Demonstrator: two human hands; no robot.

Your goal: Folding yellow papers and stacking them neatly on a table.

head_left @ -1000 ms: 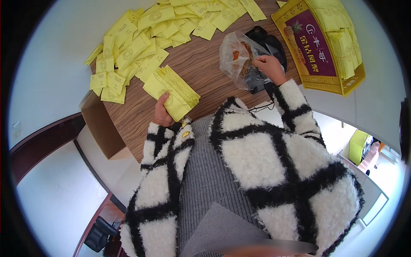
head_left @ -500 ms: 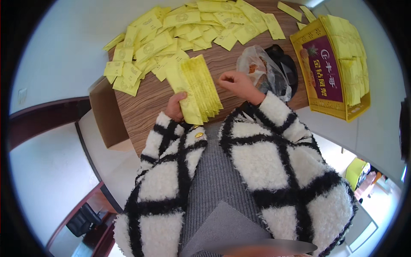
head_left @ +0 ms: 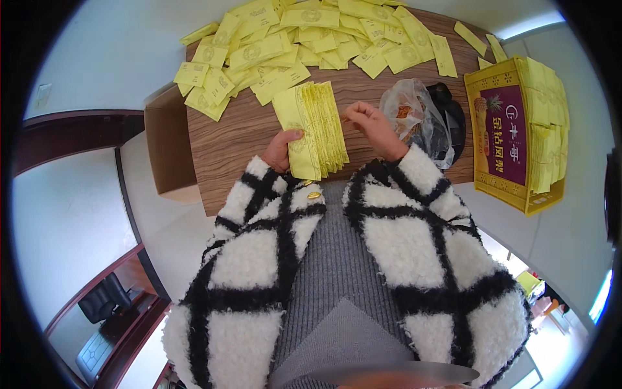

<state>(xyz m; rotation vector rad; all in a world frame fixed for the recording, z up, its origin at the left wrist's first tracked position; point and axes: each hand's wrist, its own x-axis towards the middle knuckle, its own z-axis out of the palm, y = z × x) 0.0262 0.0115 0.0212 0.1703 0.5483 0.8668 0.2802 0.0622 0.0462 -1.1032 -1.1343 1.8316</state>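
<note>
My left hand (head_left: 281,149) is closed round the left edge of a thick stack of yellow paper packets (head_left: 312,129), its thumb on the front one. The packets stand close together, their upper edges fanned toward the right. Just right of the stack is my right hand (head_left: 379,133), apart from it, thumb and fingers pinched together. Whatever the pinch holds, if anything, is too small to make out. A broad heap of loose yellow packets (head_left: 311,39) covers the far side of the wooden table (head_left: 243,139).
A clear plastic bag (head_left: 405,113) with brownish contents lies beside my right hand, a black object (head_left: 457,117) next to it. At the right stands a yellow crate (head_left: 479,175) packed with yellow packets. An open cardboard box (head_left: 170,149) is at the table's left.
The view has shifted, so the table and crate sit lower and further right. My left hand still holds the stack, now more upright. The right hand stays beside it, its fingers slightly changed.
</note>
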